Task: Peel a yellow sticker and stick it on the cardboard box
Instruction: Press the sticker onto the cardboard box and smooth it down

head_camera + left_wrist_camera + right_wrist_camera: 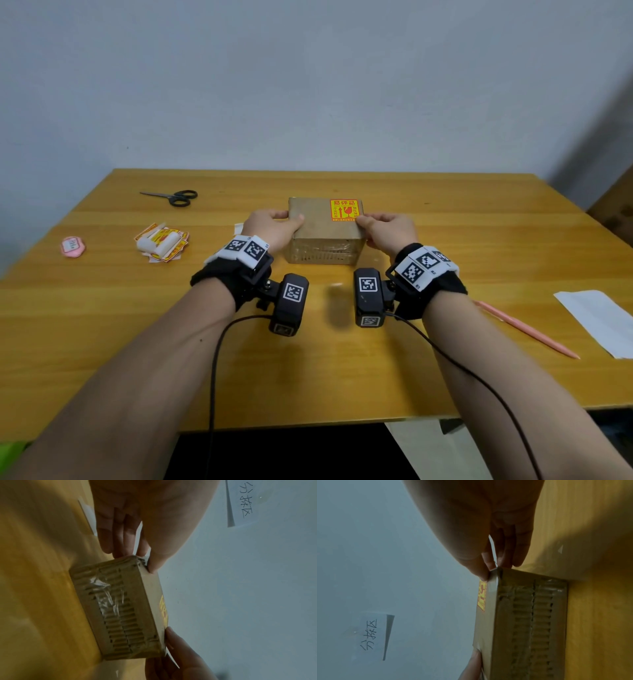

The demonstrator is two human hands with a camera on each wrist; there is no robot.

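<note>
Both hands, left hand (274, 228) and right hand (388, 229), grasp the light, stiff cardboard box (323, 236) by its ends, mid-table, the thin yellow sticker (344, 210) already stuck on top.

Plain brown corrugated cardboard box (322, 236), ribbed front face. Square yellow sticker (345, 209) with red print on its top. Honey-yellow wood-grain table (342, 370). Black-handled scissors (176, 197). Pink oval tag (73, 246). Pink pen (527, 329). White paper sheet (596, 322). Yellow-red-white sticker pile (161, 241). Black-white checker-pattern wristbands (245, 249).
</note>
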